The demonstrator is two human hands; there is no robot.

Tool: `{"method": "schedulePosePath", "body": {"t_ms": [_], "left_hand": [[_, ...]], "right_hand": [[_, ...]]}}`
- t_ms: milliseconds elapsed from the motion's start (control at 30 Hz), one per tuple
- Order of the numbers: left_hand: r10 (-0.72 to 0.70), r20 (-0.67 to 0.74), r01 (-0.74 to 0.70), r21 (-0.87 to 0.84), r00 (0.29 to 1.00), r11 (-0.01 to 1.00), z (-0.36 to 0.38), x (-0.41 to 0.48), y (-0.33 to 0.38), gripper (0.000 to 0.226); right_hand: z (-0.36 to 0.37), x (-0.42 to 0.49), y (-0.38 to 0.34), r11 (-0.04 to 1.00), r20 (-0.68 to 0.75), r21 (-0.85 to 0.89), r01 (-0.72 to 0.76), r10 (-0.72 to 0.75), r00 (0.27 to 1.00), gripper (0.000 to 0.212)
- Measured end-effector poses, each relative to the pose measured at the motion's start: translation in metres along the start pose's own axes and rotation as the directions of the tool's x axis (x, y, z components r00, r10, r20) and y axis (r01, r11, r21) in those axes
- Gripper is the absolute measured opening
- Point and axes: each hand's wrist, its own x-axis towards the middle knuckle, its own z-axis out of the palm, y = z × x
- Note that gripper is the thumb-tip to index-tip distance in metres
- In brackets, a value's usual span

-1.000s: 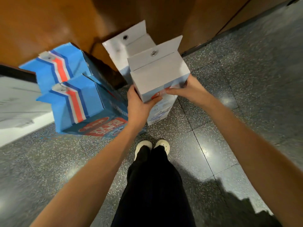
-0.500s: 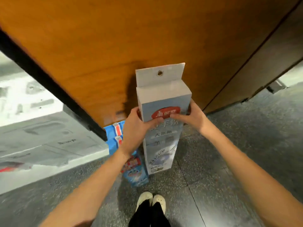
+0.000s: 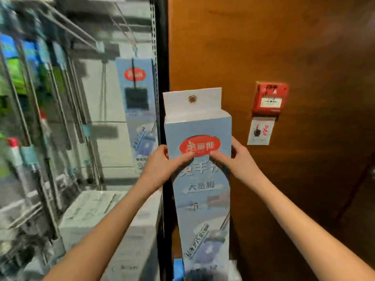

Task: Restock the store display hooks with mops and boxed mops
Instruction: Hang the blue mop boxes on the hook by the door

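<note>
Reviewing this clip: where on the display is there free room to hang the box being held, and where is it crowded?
Free: the pale back panel between the mop handles and the hung box. Crowded: the far left, packed with mops. The left hand and right hand hold the boxed mop upright before the wooden wall, right of the black upright.

The held boxed mop (image 3: 199, 179) stands before the wall panel (image 3: 284, 47); left, another box (image 3: 138, 110) apparently hangs on the rack (image 3: 154, 57)

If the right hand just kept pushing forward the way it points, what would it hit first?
Probably the wooden wall panel: the right hand, gripping the boxed mop, faces it. Depth is unclear.
</note>
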Motion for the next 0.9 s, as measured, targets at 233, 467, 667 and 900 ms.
{"method": "schedulePosePath", "body": {"t_ms": [233, 467, 667, 900], "left_hand": [[0.078, -0.164, -0.053, 0.155, 0.983, 0.986, -0.138, 0.038, -0.02, 0.069], [0.125, -0.14, -0.086, 0.251, 0.982, 0.964, -0.235, 0.084, -0.059, 0.089], [0.232, -0.09, -0.204, 0.251, 0.968, 0.946, -0.264, 0.116, -0.045, 0.08], [0.34, -0.102, -0.316, 0.192, 0.935, 0.929, -0.262, 0.164, -0.016, 0.09]], "right_hand": [[0.113, 0.066, -0.062, 0.993, 0.019, 0.047, 0.113, -0.114, 0.993, 0.042], [0.216, 0.122, -0.066, 0.992, -0.057, 0.056, 0.113, -0.11, 0.992, 0.037], [0.231, 0.149, -0.087, 0.993, -0.179, 0.034, 0.111, -0.103, 0.978, 0.036], [0.198, 0.18, -0.118, 0.975, -0.235, -0.071, 0.213, -0.224, 0.946, 0.047]]}}
